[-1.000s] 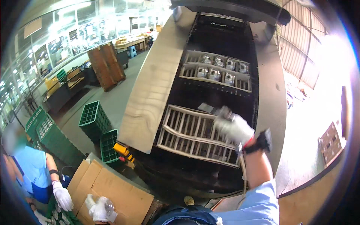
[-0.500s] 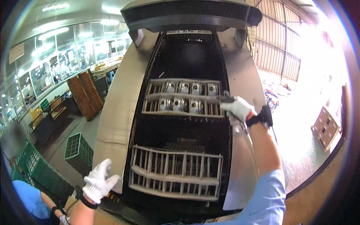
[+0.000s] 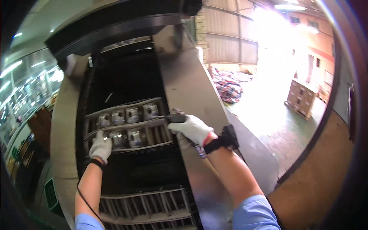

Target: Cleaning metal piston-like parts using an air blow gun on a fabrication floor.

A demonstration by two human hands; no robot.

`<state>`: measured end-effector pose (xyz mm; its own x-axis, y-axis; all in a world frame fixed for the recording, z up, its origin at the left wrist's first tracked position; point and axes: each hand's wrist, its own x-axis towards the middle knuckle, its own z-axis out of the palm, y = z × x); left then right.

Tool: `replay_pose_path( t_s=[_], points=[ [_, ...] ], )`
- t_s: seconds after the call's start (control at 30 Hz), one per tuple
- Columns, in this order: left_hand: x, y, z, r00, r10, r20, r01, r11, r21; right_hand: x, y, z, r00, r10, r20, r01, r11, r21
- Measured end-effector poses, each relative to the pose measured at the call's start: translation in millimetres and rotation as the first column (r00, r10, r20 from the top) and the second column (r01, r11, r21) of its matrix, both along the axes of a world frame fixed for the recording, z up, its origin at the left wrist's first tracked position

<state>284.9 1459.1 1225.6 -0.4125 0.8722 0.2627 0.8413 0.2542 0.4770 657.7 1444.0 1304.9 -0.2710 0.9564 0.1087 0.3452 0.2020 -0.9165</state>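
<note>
A metal rack (image 3: pixel 155 123) with two rows of slots holds several shiny pistons, such as the front-row piston (image 3: pixel 136 138), on the dark conveyor belt (image 3: pixel 124 80). My gloved right hand (image 3: pixel 193 129) is closed around a dark air blow gun (image 3: pixel 177 118). Its thin nozzle points left over the rack's right end, close to a back-row piston (image 3: pixel 150 111). At the rack's left end, my gloved left hand (image 3: pixel 101 147) has its fingers stretched forward beside the leftmost front-row piston (image 3: pixel 107 135), partly covering it. I cannot tell whether they touch.
A second slotted rack (image 3: pixel 145 207) lies nearer on the belt. Metal side panels (image 3: pixel 191 92) flank the belt, and a dark machine hood (image 3: pixel 115 28) spans its far end. Stacked cartons (image 3: pixel 302 97) stand at right; a green crate (image 3: pixel 51 193) is at lower left.
My left hand has moved from the left panel up to the rack's left end. My right hand keeps the blow gun at the rack's right end. The view has swung right.
</note>
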Motion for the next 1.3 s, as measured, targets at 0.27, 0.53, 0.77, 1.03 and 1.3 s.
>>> replay_pose_path(
  t_s=[0.27,0.53,0.77,1.03,1.3],
  points=[
    [-7.1,21.2,-20.9,0.991,-0.078,0.105,0.068,0.993,0.099,12.1,-5.2,12.4,0.995,0.04,-0.093,-0.06,0.974,-0.22],
    [15.6,-28.8,-23.8,0.906,-0.134,0.402,-0.132,0.812,0.568,4.7,-11.6,5.1,0.999,-0.01,-0.053,0.001,0.986,-0.167],
    [30.8,-160.5,-17.4,-0.163,-0.588,0.792,-0.427,0.766,0.481,-4.6,-81.4,-31.9,0.994,0.046,-0.095,-0.07,0.963,-0.26],
    [-9.1,-312.1,-70.9,-0.769,-0.502,0.395,-0.405,0.861,0.308,-105.5,-246.1,-93.4,0.91,0.311,-0.276,-0.409,0.787,-0.462],
    [-38.4,-411.6,-101.0,-0.688,-0.465,0.557,-0.302,0.881,0.364,-176.3,-313.7,-138.1,0.8,0.533,-0.275,-0.589,0.614,-0.525]
  ],
)
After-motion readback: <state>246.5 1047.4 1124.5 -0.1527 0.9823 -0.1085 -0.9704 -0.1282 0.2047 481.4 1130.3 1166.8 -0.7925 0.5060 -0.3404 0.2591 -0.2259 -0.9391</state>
